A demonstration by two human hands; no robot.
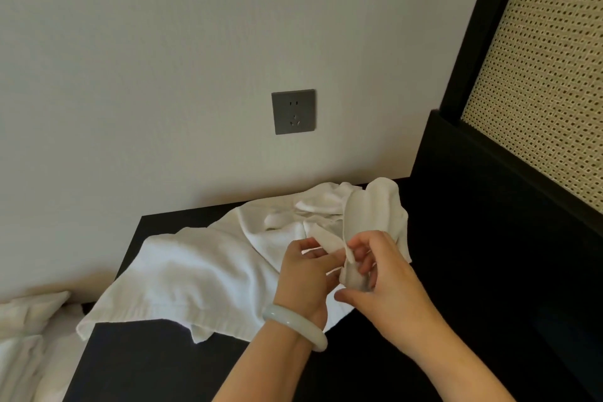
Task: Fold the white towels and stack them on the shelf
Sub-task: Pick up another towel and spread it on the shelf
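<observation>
Bedroom: rattan headboard, bedside table, bedding.

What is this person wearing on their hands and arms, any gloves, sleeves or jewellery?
No gloves and no sleeves in view: both forearms are bare. The left hand has a smooth, rounded, pale whitish-green bangle round its wrist. The right hand and its wrist wear nothing; no rings show.

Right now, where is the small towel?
In the head view, right of centre: the small towel is held above the dark table, pinched by the left hand and right hand, just right of the spread large towel.
</observation>
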